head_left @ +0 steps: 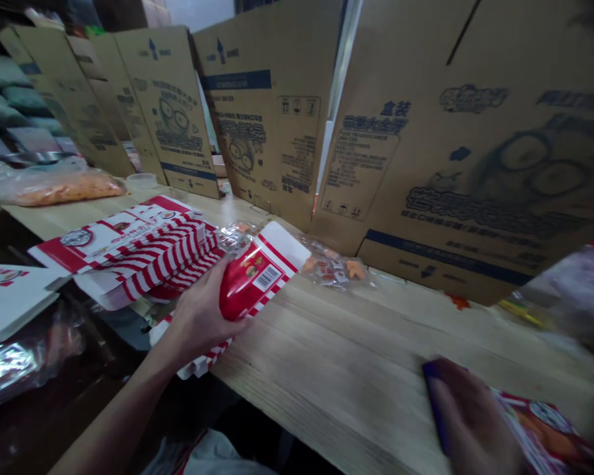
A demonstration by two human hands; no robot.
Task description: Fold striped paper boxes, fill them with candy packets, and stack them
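Hands well apart over a wooden desk [336, 356]: the left hand [200, 310] grips a red-and-white striped carton [260, 274] printed with a barcode, the blurred right hand [468, 415] lies on a printed snack packet [539, 429], and a stack of flat striped cartons [148, 247] waits at left.

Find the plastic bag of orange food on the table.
Head view, far left: the plastic bag of orange food lies at the back of the wooden table, beside a small translucent tub.

Printed cardboard cartons [270, 112] standing upright, pale wooden table [336, 356], green sacks [2, 72] far left
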